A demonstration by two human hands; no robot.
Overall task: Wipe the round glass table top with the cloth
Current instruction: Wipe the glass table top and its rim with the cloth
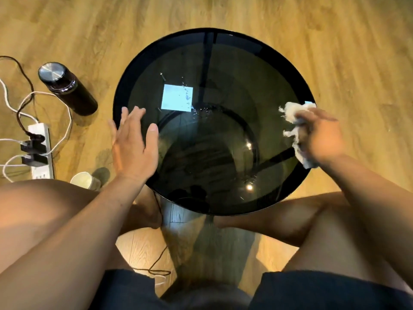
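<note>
Cloth (292,113) bunched in right hand (321,137) grip, at table top (214,63) right rim.

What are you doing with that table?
A seated person is cleaning a round dark glass table. The right hand holds a crumpled white cloth at the table's right edge. The left hand is open, flat near the left edge. Water droplets sit near the middle, not yet wiped.

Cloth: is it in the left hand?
No. The white cloth is bunched in the right hand at the table's right edge; the left hand is open and empty.
</note>
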